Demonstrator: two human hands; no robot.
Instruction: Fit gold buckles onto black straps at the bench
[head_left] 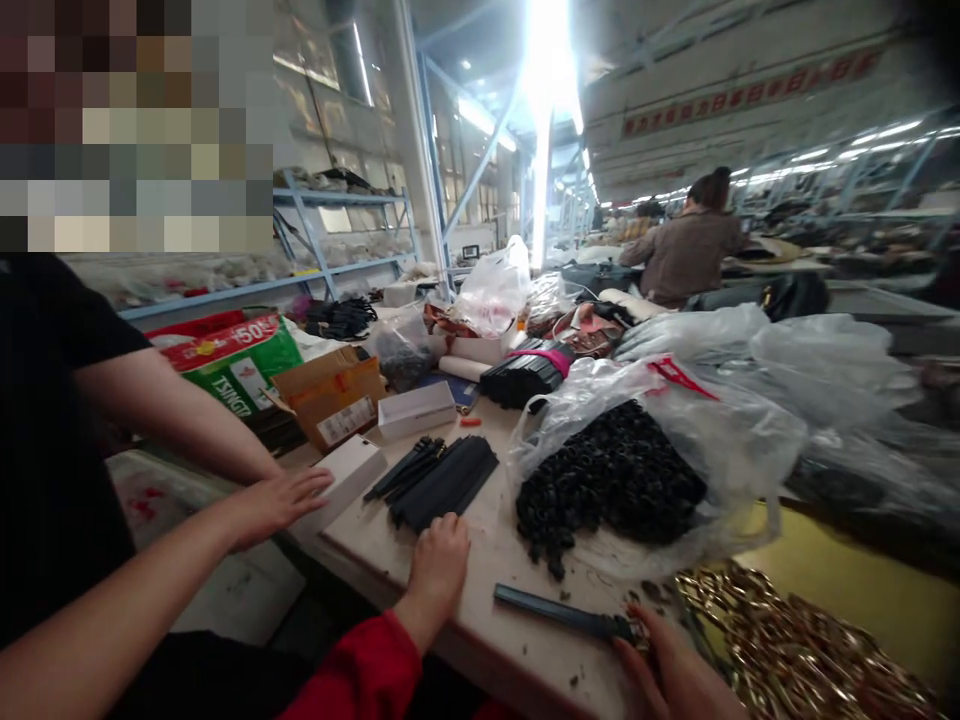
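My left hand (439, 560), in a red sleeve, rests on the pale worktable (495, 590) with its fingers curled over the near end of a stack of black strips (442, 482). My right hand (671, 668) sits at the bottom edge and pinches one end of a single dark strap (559, 611) that lies flat on the table and points left. Just behind it, an open clear plastic bag (720, 430) spills a heap of small black rings (611, 480). A pile of gold chain (795, 650) lies to the right of my right hand.
A co-worker in black stands at the left, one hand (277, 500) flat on a white box (349, 475). Behind are another white box (416, 408), a cardboard box (330, 395), a green sack (236, 365), bundled black strips (525, 372), more plastic bags and a seated person (686, 250).
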